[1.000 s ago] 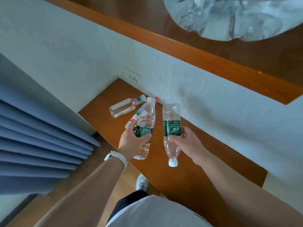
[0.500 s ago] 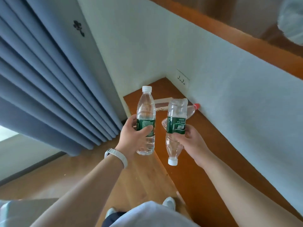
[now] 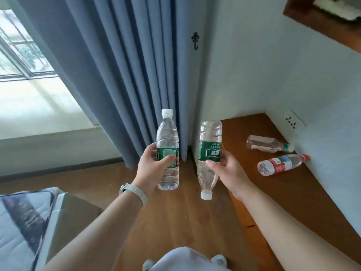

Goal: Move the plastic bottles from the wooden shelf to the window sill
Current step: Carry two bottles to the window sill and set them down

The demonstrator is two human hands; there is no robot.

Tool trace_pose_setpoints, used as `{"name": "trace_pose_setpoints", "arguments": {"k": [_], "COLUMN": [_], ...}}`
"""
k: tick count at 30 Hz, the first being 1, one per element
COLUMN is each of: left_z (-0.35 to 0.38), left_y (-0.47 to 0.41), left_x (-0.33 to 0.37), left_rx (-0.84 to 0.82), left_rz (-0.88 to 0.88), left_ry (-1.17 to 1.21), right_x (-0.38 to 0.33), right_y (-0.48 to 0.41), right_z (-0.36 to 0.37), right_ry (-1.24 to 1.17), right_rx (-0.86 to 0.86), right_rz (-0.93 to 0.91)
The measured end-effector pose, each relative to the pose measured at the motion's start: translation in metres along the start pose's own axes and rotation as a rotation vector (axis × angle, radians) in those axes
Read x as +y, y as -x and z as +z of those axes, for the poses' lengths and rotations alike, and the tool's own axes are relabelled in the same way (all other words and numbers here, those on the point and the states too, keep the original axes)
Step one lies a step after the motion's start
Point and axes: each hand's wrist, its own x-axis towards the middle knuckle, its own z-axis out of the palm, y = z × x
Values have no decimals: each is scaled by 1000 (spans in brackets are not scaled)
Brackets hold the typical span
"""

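Upright bottle (image 3: 168,133) is gripped by the left hand (image 3: 154,169), upside-down bottle (image 3: 210,137) by the right hand (image 3: 228,169). Right of that hand, a red-label bottle (image 3: 281,164) and a pale bottle (image 3: 267,143) lie on the wooden shelf (image 3: 293,192).

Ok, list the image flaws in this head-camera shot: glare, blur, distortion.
Head view: daylight blows out the window sill to near white. The bedding at lower left is smeared by blur. The wide lens fans the curtain folds and tilts the walls. The upright bottle in the left hand and the inverted bottle in the right hand are fairly sharp.
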Motion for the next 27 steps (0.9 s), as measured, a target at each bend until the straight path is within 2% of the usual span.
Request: {"name": "trace_pose_setpoints", "arguments": {"k": [5, 13, 20, 27], "left_z": [-99, -254, -353, -416], "left_y": [-8, 2, 31, 54], "left_x": [-8, -25, -39, -59], "left_rx": [89, 292, 529, 780], "left_rz": [35, 46, 92, 75], "left_ry": [53, 132, 204, 202], "right_x": [-31, -78, -124, -149], "right_y": [-16, -33, -42, -58], "right_z": [87, 239, 336, 419], "right_ry": [14, 9, 82, 144], "right_rx": [-38, -253, -490, -701], "right_rz": [-29, -90, -137, -170]}}
